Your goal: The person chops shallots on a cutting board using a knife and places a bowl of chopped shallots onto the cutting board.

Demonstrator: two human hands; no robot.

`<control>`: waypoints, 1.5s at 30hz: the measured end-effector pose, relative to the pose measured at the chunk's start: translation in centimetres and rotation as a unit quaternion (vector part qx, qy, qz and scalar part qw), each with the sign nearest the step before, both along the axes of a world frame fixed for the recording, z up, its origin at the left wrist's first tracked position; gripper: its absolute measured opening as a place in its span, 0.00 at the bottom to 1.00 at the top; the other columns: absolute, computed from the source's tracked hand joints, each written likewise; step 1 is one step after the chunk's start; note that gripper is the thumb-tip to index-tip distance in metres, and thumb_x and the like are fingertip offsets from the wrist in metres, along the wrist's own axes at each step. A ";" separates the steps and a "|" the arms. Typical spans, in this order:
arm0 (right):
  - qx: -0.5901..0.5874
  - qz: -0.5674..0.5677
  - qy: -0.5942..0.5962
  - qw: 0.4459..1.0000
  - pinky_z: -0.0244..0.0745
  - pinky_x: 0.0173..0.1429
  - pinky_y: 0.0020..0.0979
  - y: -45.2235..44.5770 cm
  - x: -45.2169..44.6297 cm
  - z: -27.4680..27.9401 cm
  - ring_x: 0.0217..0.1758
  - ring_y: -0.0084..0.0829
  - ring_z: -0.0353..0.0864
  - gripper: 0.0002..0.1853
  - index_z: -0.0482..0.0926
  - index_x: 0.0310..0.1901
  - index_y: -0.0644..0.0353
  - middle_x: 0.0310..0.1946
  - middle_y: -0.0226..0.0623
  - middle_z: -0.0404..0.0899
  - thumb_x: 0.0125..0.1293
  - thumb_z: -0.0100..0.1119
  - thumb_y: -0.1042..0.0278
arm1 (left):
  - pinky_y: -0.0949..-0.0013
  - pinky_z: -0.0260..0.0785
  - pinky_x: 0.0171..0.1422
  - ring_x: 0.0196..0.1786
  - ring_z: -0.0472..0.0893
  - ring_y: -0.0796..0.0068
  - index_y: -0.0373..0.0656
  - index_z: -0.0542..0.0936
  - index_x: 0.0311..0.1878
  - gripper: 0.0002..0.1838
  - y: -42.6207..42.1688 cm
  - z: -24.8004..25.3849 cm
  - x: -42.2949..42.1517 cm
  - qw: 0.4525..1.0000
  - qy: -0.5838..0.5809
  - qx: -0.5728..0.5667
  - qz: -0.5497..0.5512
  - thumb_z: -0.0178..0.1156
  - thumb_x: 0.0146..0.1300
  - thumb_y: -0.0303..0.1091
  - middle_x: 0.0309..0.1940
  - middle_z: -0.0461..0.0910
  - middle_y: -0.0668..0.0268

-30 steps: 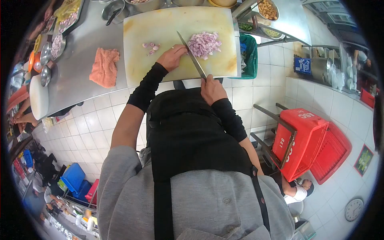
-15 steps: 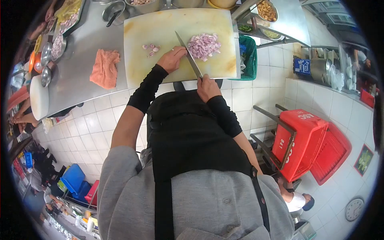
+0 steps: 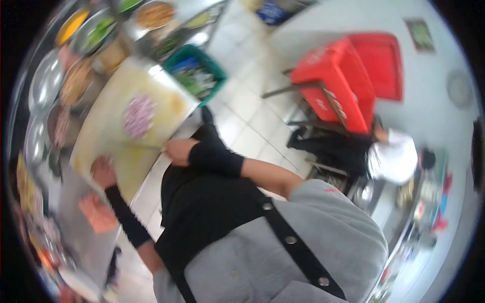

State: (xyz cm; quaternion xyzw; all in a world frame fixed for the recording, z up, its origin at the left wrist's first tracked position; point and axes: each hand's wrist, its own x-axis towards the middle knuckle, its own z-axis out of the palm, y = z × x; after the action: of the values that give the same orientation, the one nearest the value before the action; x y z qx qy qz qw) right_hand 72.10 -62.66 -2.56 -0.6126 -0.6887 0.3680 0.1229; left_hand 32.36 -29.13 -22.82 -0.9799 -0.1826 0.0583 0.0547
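Note:
My right hand (image 3: 179, 151) is closed round the handle of a knife at the near edge of the cutting board (image 3: 172, 96). The knife's blade (image 3: 139, 145) is blurred and lies across the board, just below a pile of chopped purple onion (image 3: 139, 117). My left hand (image 3: 103, 172) rests toward the board's left end, over the spot where small onion pieces lay; motion blur hides its fingertips and anything under them. An orange cloth (image 3: 97, 213) lies on the steel counter (image 3: 76, 189) beside that hand.
A green bin (image 3: 194, 76) stands against the board's right end. Bowls of food, one with a brown filling (image 3: 155, 15), line the far side. Red crates (image 3: 333, 86) stand on the right, with a person in a white shirt (image 3: 393, 156) bending below them.
The view has swung to the right and tilted. My left hand has moved away from the knife and onion pile toward the board's left end. The knife stays in my right hand.

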 end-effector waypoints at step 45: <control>0.032 -0.215 -0.020 0.976 0.78 0.42 0.63 0.8 -0.2 2.2 0.33 0.65 0.84 0.14 0.71 0.42 0.68 0.28 0.62 0.83 0.77 0.48 0.62 | 0.61 0.77 0.56 0.48 0.84 0.61 0.42 0.81 0.52 0.19 -16.0 19.1 21.5 0.853 -0.384 -0.260 0.238 0.68 0.58 0.17 0.45 0.81 0.59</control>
State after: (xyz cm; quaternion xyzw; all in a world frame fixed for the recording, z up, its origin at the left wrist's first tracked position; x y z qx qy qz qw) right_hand 71.92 -61.84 -0.32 -0.7491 -0.5545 0.2987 0.2050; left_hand 53.88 -45.10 -3.75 -0.8294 -0.3949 -0.2660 -0.2923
